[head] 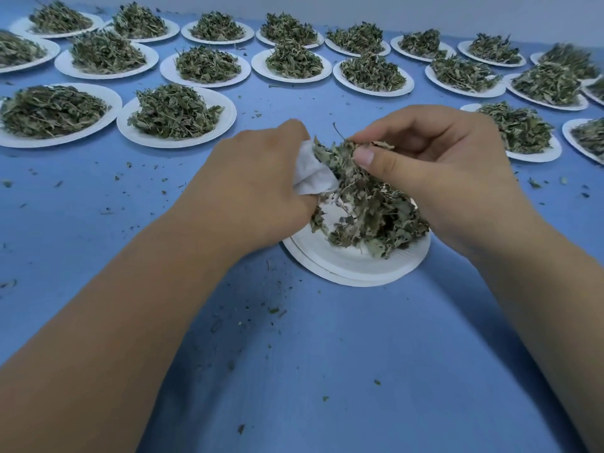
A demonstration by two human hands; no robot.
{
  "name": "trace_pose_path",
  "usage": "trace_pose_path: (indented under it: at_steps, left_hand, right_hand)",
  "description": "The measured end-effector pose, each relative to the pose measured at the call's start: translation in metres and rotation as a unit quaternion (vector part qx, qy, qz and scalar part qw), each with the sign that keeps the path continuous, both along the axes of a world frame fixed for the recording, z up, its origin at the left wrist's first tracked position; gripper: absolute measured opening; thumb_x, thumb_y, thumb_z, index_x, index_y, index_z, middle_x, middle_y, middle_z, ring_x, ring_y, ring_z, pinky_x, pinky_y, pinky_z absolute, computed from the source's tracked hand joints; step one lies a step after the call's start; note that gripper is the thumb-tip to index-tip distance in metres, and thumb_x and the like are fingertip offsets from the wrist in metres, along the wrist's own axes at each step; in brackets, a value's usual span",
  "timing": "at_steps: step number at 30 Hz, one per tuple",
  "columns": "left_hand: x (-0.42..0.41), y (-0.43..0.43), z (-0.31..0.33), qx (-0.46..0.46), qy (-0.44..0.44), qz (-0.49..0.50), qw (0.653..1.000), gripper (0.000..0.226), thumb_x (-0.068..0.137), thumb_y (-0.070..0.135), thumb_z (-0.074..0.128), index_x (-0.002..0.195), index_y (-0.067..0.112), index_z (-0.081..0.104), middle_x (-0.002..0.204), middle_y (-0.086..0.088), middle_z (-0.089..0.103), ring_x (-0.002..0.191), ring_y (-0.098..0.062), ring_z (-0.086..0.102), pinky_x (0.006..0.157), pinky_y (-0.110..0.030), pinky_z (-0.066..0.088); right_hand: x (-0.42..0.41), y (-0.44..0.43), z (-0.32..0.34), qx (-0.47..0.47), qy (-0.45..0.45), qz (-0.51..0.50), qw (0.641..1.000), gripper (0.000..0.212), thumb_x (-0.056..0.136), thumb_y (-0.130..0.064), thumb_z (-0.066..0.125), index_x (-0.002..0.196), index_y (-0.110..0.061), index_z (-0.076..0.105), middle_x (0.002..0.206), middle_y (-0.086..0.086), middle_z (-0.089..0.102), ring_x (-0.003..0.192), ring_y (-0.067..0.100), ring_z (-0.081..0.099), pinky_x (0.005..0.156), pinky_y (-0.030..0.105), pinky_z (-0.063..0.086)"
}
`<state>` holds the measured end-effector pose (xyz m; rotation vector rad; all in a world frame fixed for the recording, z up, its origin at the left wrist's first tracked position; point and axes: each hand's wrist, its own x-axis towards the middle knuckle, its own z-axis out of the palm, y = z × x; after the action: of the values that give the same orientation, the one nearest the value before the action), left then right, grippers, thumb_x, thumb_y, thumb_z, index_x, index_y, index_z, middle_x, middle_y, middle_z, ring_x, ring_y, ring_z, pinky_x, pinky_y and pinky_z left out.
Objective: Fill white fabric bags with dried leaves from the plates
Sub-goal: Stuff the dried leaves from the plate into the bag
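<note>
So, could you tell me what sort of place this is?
Likely a herb-packing workbench: rows of paper plates heaped with dried leaves on blue cloth; the left hand holds a white fabric bag, the right hand pinches leaves.

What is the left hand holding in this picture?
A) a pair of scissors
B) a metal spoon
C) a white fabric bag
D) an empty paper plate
C: the left hand grips a white fabric bag, while the right hand pinches dried leaves right beside it.
</note>
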<state>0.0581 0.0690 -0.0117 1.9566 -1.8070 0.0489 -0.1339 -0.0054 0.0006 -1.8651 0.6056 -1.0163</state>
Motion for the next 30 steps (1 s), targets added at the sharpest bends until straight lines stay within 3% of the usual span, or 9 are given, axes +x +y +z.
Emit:
trace_pose_path:
  at_steps: [4, 8, 13, 17, 20, 22, 26, 28, 30]
  left_hand:
    - [0.003, 0.0, 0.0, 0.038, -0.016, 0.004, 0.999, 0.035, 0.081, 0.055, 0.049, 0.077, 0.021, 0.043, 0.07, 0.003, 0.048, 0.065, -0.009, 0.042, 0.051, -0.03, 0.024]
    - [-0.001, 0.001, 0.002, 0.01, -0.011, -0.022, 1.0, 0.034, 0.079, 0.05, 0.05, 0.069, 0.024, 0.032, 0.064, 0.003, 0.043, 0.06, -0.011, 0.04, 0.051, -0.031, 0.022]
    - [-0.007, 0.002, 0.006, -0.007, 0.054, -0.012, 0.998, 0.026, 0.075, 0.05, 0.047, 0.069, 0.029, 0.035, 0.063, 0.006, 0.045, 0.06, -0.008, 0.043, 0.052, -0.03, 0.023]
    - [-0.009, 0.003, 0.004, 0.01, 0.065, -0.015, 0.998, 0.022, 0.064, 0.043, 0.053, 0.071, 0.026, 0.042, 0.064, 0.005, 0.051, 0.063, -0.008, 0.048, 0.051, -0.03, 0.028]
    - [-0.009, 0.001, 0.005, 0.011, 0.04, -0.021, 0.999, 0.019, 0.065, 0.04, 0.048, 0.067, 0.026, 0.036, 0.062, 0.004, 0.044, 0.058, -0.011, 0.042, 0.051, -0.03, 0.024]
    - [-0.009, -0.001, 0.006, 0.009, 0.005, -0.017, 1.0, 0.019, 0.066, 0.039, 0.042, 0.064, 0.024, 0.031, 0.059, 0.002, 0.039, 0.053, -0.013, 0.035, 0.051, -0.031, 0.022]
    - [-0.008, -0.001, 0.008, -0.007, 0.037, -0.004, 0.999, 0.016, 0.062, 0.033, 0.045, 0.062, 0.019, 0.036, 0.056, -0.001, 0.04, 0.054, -0.021, 0.038, 0.051, -0.032, 0.023]
    - [-0.008, 0.0, 0.008, -0.009, 0.051, -0.001, 0.999, 0.014, 0.062, 0.035, 0.048, 0.065, 0.022, 0.044, 0.057, 0.002, 0.047, 0.057, -0.016, 0.045, 0.051, -0.032, 0.028]
    - [-0.009, 0.001, 0.007, 0.001, 0.06, -0.007, 0.998, 0.015, 0.064, 0.039, 0.052, 0.07, 0.026, 0.05, 0.061, 0.005, 0.054, 0.062, -0.01, 0.052, 0.053, -0.03, 0.036]
  right_hand:
    - [0.0, -0.001, -0.002, -0.019, -0.024, -0.02, 0.999, 0.017, 0.083, -0.012, 0.081, 0.093, -0.025, 0.076, 0.094, 0.038, 0.065, 0.069, 0.042, 0.055, 0.073, 0.036, 0.046]
    - [0.003, 0.001, -0.003, -0.022, -0.057, -0.012, 0.998, 0.024, 0.085, -0.002, 0.078, 0.104, -0.015, 0.071, 0.094, -0.005, 0.077, 0.088, 0.008, 0.071, 0.083, 0.024, 0.055]
    - [0.006, 0.006, -0.008, -0.067, 0.016, -0.017, 0.997, 0.028, 0.085, -0.003, 0.078, 0.098, -0.027, 0.073, 0.095, -0.01, 0.076, 0.093, 0.013, 0.073, 0.087, 0.035, 0.059]
    - [0.007, 0.01, -0.008, -0.104, 0.045, -0.065, 0.991, 0.016, 0.083, -0.013, 0.077, 0.088, -0.027, 0.073, 0.081, -0.016, 0.071, 0.074, 0.009, 0.064, 0.067, 0.032, 0.053]
    - [0.008, 0.014, -0.008, -0.099, 0.063, -0.052, 0.992, 0.008, 0.083, -0.014, 0.077, 0.084, -0.022, 0.074, 0.077, -0.005, 0.073, 0.063, 0.024, 0.064, 0.06, 0.041, 0.053]
    - [0.006, 0.016, -0.006, -0.088, 0.074, -0.016, 0.993, 0.011, 0.086, -0.011, 0.074, 0.088, -0.021, 0.077, 0.086, 0.001, 0.076, 0.073, 0.029, 0.069, 0.068, 0.047, 0.057]
    - [0.0, 0.016, -0.001, -0.078, 0.11, 0.074, 0.988, 0.028, 0.087, -0.01, 0.069, 0.113, -0.02, 0.073, 0.115, -0.005, 0.072, 0.099, 0.007, 0.067, 0.083, 0.029, 0.053]
    - [0.0, 0.015, -0.004, -0.135, 0.144, 0.071, 0.978, 0.034, 0.086, -0.008, 0.076, 0.118, -0.018, 0.071, 0.118, -0.007, 0.07, 0.11, 0.007, 0.065, 0.091, 0.023, 0.049]
    - [0.0, 0.013, -0.007, -0.153, 0.149, 0.05, 0.976, 0.031, 0.088, -0.005, 0.076, 0.115, -0.019, 0.073, 0.112, -0.012, 0.072, 0.106, -0.001, 0.066, 0.095, 0.02, 0.048]
